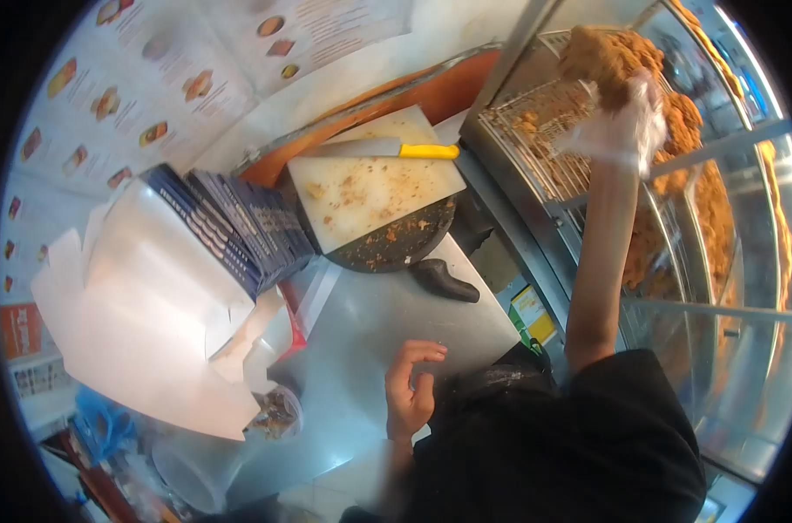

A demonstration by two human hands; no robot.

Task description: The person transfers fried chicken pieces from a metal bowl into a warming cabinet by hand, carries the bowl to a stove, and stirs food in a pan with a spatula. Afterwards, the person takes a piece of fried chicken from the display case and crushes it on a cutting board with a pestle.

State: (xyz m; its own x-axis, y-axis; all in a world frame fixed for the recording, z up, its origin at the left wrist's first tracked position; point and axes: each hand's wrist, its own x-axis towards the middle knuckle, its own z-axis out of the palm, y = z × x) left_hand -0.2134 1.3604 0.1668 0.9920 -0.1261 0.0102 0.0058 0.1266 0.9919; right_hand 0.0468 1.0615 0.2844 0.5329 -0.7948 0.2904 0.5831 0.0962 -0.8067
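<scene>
My right hand, covered by a clear plastic glove or bag, reaches into the glass display case and grips a large piece of brown fried food. Below it is a wire rack with crumbs, and more fried pieces lie just right of the hand. My left hand is bare and empty, its fingers loosely curled and apart, over the edge of the metal counter. A knife with a yellow handle rests on the crumb-strewn white cutting board.
Under the board is a round dark block, with a black handle beside it. Folded blue boxes and white paper sheets stand at left. A plastic tub sits lower left. Metal frames and glass edge the display case.
</scene>
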